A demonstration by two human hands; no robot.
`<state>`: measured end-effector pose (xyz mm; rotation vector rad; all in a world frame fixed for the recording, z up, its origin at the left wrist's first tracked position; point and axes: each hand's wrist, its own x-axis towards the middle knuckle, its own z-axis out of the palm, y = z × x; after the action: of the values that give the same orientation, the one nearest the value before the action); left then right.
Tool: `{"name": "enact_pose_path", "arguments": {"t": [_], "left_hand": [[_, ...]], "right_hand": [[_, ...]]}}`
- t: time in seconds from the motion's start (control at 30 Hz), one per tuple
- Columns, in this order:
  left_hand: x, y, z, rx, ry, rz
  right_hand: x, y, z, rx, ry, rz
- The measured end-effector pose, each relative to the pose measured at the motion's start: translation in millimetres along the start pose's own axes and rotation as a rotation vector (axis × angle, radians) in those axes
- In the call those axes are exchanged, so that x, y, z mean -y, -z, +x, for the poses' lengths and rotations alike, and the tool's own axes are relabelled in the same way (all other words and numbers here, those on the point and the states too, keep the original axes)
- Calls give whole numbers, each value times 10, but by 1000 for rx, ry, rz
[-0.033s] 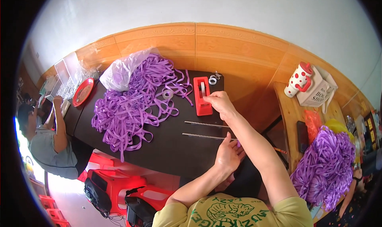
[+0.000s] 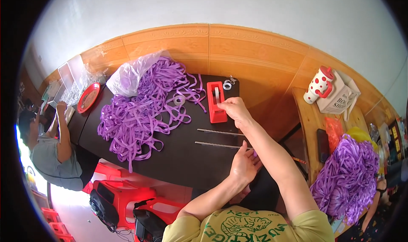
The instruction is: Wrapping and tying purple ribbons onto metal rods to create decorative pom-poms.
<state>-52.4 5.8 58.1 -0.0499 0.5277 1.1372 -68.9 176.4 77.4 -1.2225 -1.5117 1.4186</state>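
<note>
A red tape dispenser point(image 2: 218, 114) with a roll of clear tape point(image 2: 216, 93) stands near the table's far right edge. At its near end my right hand point(image 2: 236, 111) is closed in a pinch, on the end of the tape. My left hand point(image 2: 244, 167) is curled, palm up, at the table's near right edge, below my right forearm. A bit of purple ribbon point(image 2: 255, 153) shows at its fingers, partly hidden by that forearm. Two thin metal strips point(image 2: 219, 145) lie side by side on the table between dispenser and left hand.
A tangled heap of purple ribbon point(image 2: 136, 119) spreads over the dark table point(image 2: 182, 170), beside a plastic bag point(image 2: 127, 78) and red plate point(image 2: 89, 98). Another ribbon pile point(image 2: 346, 178), a phone point(image 2: 322, 145) and a dotted tumbler point(image 2: 318, 85) are right. Another person point(image 2: 57, 157) works left.
</note>
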Motion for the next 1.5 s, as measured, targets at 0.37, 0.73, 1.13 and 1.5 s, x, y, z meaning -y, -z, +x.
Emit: {"name": "enact_pose_path", "arguments": {"t": [0.37,0.73,1.13,1.5], "left_hand": [[-46,-158,-139,-40,-23,-7],[18,65,19,64,-114,-33],[28,-70,-91,-20,-121,-101],[64,-26,-5,-33,-110,-106]], "right_hand": [[-93,-78,30,-93,-72,126],[229,-266,-293,-150,111,316],[-168,-205,-550,-143,21,220],[-435,-155,-423,-146,111,144]]}}
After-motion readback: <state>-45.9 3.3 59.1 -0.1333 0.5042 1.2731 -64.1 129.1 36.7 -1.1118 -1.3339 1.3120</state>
